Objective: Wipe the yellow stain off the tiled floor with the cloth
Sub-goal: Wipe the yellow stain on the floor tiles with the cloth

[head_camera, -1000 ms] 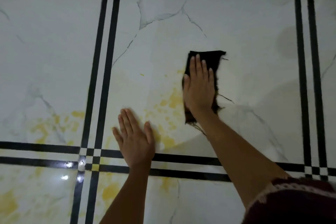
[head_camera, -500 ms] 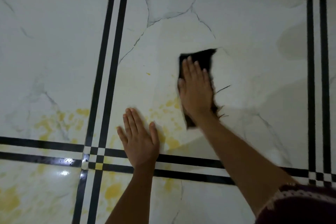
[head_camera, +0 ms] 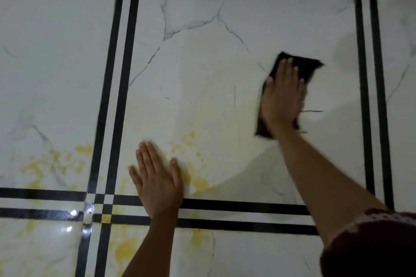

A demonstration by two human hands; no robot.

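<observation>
The right hand (head_camera: 282, 94) lies flat, fingers straight, pressing the black cloth (head_camera: 308, 68) onto the white tiled floor (head_camera: 202, 63), at two o'clock from the left hand (head_camera: 157, 183), which rests spread and empty on the tile. The yellow stain (head_camera: 202, 184) blotches the floor around the left hand, mostly from nine to one o'clock, well apart from the cloth.

one head camera looks steeply down from close above the tiled floor (head_camera: 202, 69), facing its dark far edge; both forearms enter from below.
</observation>
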